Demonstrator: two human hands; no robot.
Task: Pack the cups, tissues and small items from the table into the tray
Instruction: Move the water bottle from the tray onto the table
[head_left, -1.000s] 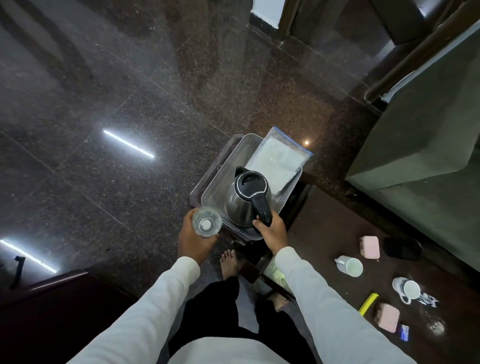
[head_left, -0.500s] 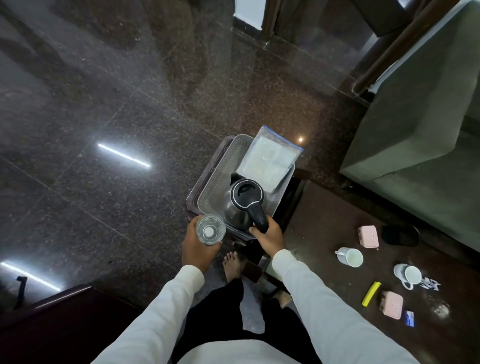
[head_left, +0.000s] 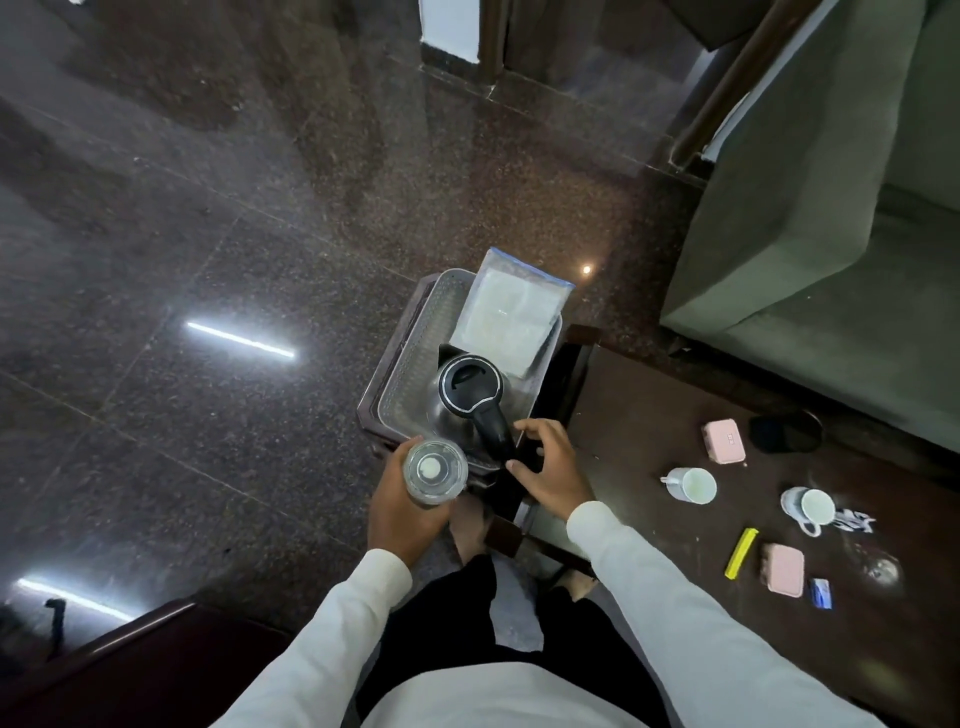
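Left of the centre of the frame, the left hand (head_left: 408, 512) is wrapped around a clear glass (head_left: 435, 472) and holds it upright, just at the near edge of the tray (head_left: 415, 358). The tray stands in the middle of the frame. Inside it are a steel kettle (head_left: 470, 400) with a black handle and, further up, a plastic bag of tissues (head_left: 511, 312) that leans over the far rim. The right hand (head_left: 553, 470) is just beside the kettle handle, its fingers half spread and holding nothing. On the dark table (head_left: 649, 415) at the lower right lie two white cups (head_left: 693, 485) (head_left: 810, 509), two pink boxes (head_left: 723, 440) (head_left: 783, 569) and a yellow stick (head_left: 741, 553).
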